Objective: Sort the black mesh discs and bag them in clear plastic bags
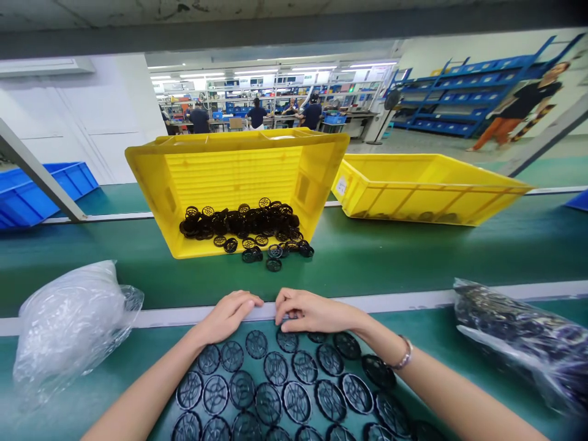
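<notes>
Right grip [309, 311] is narrow, fingertips touching the farthest row of black grille discs [296, 401], which I judge lie flat along the near edge of the table [413, 257] for easy reach. My left grip [229, 315] is curled beside it; I cannot tell if it holds anything. A tipped yellow bin [239, 142] spills more discs mid-table.

Head camera, close above bench [413, 257], facing forward-down

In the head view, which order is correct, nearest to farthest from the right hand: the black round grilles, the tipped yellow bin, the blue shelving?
1. Black round grilles: directly under the right hand, at its fingertips.
2. Tipped yellow bin: ahead, across the green belt.
3. Blue shelving: far back, upper right.
</notes>
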Demonstrator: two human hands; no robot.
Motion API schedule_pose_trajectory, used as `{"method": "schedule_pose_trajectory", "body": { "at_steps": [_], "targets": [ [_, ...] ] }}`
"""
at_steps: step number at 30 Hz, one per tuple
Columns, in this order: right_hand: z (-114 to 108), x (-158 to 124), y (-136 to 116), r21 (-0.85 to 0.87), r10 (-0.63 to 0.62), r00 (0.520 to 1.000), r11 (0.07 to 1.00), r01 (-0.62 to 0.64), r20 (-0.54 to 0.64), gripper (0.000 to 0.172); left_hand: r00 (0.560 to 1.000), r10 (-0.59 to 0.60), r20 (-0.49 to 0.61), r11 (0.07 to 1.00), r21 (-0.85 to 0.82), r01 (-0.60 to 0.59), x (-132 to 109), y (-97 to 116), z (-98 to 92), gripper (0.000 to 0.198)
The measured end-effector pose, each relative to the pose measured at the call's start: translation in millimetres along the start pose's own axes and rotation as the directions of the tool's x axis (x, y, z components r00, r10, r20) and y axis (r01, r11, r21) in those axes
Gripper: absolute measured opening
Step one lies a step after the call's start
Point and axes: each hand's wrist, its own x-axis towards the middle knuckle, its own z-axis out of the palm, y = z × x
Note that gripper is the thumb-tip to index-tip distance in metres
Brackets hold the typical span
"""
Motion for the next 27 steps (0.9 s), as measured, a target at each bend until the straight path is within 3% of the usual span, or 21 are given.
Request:
{"method": "schedule_pose_trajectory", "body": {
  "at_steps": [1, 3, 6, 9, 13, 15, 17, 19, 21, 24, 27],
  "targets": [
    [-1, 3, 1, -0.043, -0.002, 1.000, 0.999, 0.001, -0.019, 0.018, 1.000, 0.001, 0.001, 1.000, -0.001, -0.001, 0, 0, -0.1, 0.048],
    [-5, 11, 9, -0.188, 0.019, 0.986, 0.981, -0.051, -0.168, 0.017, 1.000, 0.001, -0.002, 1.000, -0.002, -0.001, 0, 0, -0.2, 0.048],
    [-13, 31, 28, -0.433, 0.003, 0.900, 0.876, -0.213, -0.436, 0.017, 1.000, 0.001, -0.006, 1.000, 0.005, -0.001, 0, 1, -0.1, 0.048],
    [-18, 49, 45, -0.517, 0.024, 0.880, 0.802, -0.300, -0.474, 0.019, 1.000, -0.002, -0.007, 1.000, 0.001, 0.002, 0, 1, 0.3, 0.048],
    [-16, 52, 43, -0.449, 0.080, 0.859, 0.826, -0.341, -0.506, 0.017, 1.000, 0.009, -0.007, 1.000, -0.020, -0.009, 1, 0, 0.4, 0.049],
    [-12, 45, 33, -0.264, 0.133, 0.878, 0.924, -0.278, -0.460, 0.019, 1.000, -0.006, -0.009, 0.999, -0.052, 0.005, 1, -1, -0.6, 0.049],
    [-6, 35, 21, -0.021, 0.153, 0.945, 0.986, -0.166, -0.291, 0.022, 0.999, -0.044, -0.026, 0.991, -0.124, 0.041, 1, -3, -2.1, 0.050],
    [-1, 26, 9, 0.112, 0.108, 0.989, 0.989, -0.097, -0.101, 0.026, 0.994, -0.086, -0.062, 0.972, -0.226, 0.070, 2, -5, -3.6, 0.051],
    [5, 21, 0, 0.110, 0.069, 0.998, 0.992, -0.066, -0.017, 0.030, 0.989, -0.119, -0.090, 0.931, -0.357, 0.079, 4, -9, -4.3, 0.053],
    [8, 19, -6, 0.032, -0.011, 1.000, 0.999, 0.012, -0.004, 0.029, 0.982, -0.160, -0.105, 0.830, -0.552, 0.077, 7, -17, -3.6, 0.055],
    [3, 27, 0, -0.104, -0.045, 0.995, 0.994, 0.035, -0.093, 0.022, 0.975, -0.183, -0.123, 0.757, -0.651, 0.060, 9, -24, -1.8, 0.055]
  ]
}}
